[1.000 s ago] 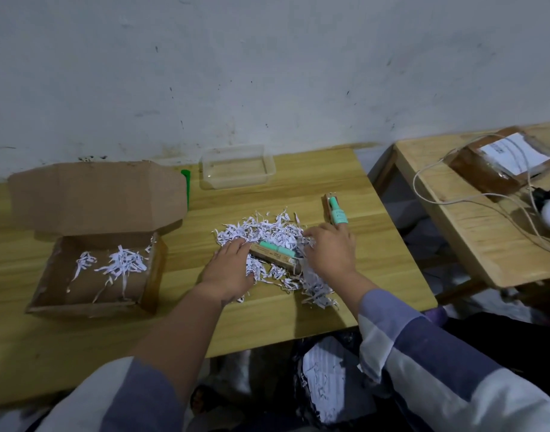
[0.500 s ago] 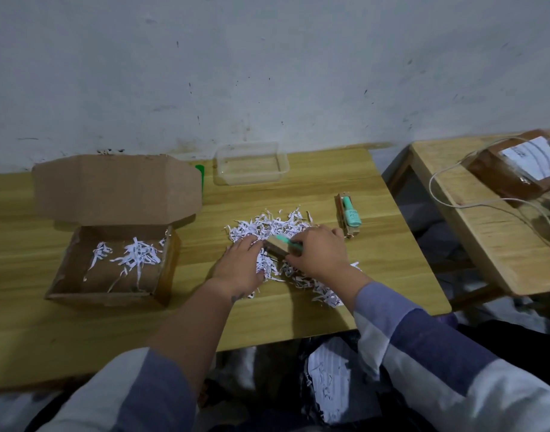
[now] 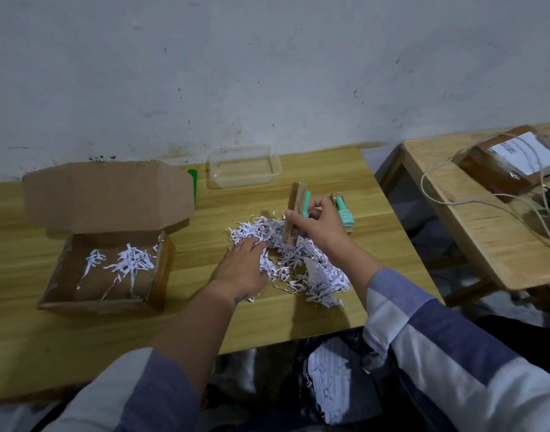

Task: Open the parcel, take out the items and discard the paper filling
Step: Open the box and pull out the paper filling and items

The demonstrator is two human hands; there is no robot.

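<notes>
Parcel [image 3: 105, 269], open on the table [image 3: 298, 316], shreds inside; right of it left hand [image 3: 242, 269] spread flat on the paper filling [image 3: 298, 263]; further right, right hand [image 3: 319, 226] pinching a mint item [image 3: 295, 213], long axis upright, its twin [image 3: 344, 213] lying just beyond.

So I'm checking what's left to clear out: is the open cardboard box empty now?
No, a few white paper shreds lie on the floor of the cardboard box.
</notes>
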